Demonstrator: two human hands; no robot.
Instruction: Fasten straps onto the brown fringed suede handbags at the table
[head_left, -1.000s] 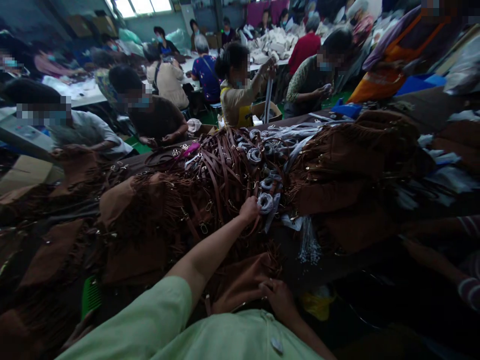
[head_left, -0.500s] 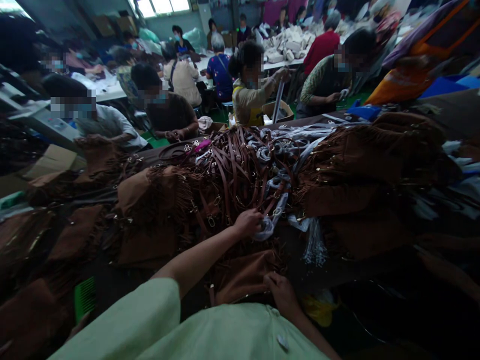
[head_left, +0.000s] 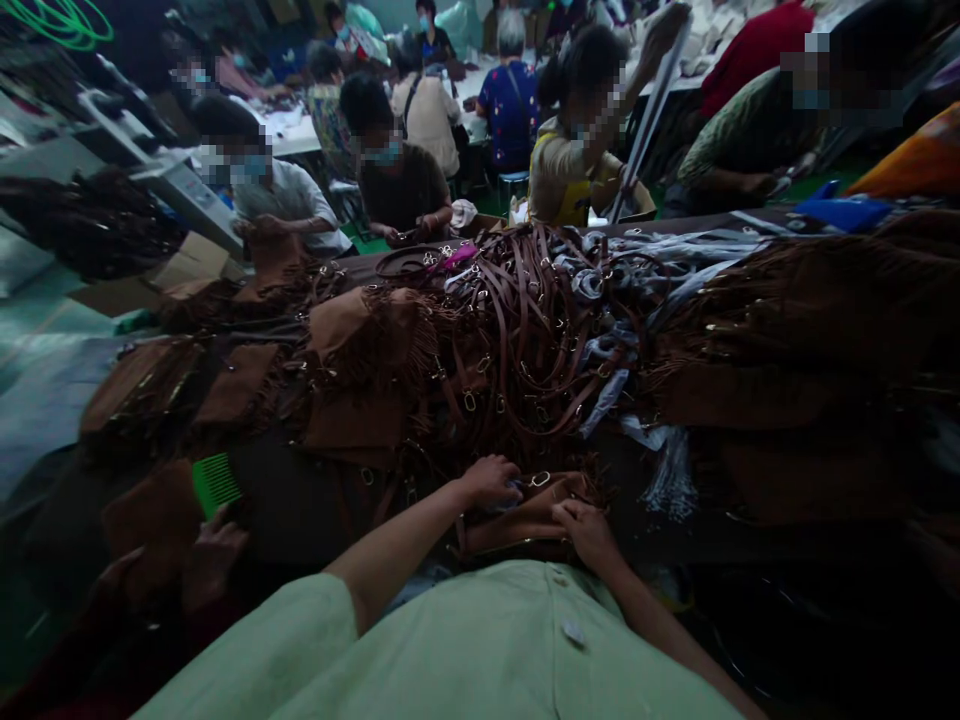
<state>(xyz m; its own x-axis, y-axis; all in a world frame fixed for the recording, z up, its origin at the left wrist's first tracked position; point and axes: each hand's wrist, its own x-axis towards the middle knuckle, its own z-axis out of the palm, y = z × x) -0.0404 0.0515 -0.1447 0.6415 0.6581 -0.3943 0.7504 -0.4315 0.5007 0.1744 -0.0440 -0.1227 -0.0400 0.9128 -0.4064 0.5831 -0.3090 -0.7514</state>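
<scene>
A brown fringed bag point(head_left: 517, 530) lies close against my body at the table's near edge. My right hand point(head_left: 589, 528) is closed on the bag's right side, thumb and fingers pinching its upper edge. Above the bag's opening, my left hand point(head_left: 489, 482) is curled round a strap in clear plastic wrap point(head_left: 514, 492), mostly hidden by the fingers. A gold clasp point(head_left: 538, 479) shows just right of that hand, over the bag. Beyond both hands spreads a tangled pile of brown straps point(head_left: 517, 300) with metal clasps.
Stacks of fringed bags point(head_left: 360, 420) lie left of the straps, with more brown bags point(head_left: 742, 395) to the right. Plastic strips point(head_left: 671, 480) hang nearby. At lower left, another person's hand point(head_left: 214, 550) holds a green comb point(head_left: 216, 484) by a brown bag. Several people sit across the table.
My left hand has come back from the strap pile to the bag, bringing the plastic-wrapped strap. My right hand still grips the bag. The camera view has swung left.
</scene>
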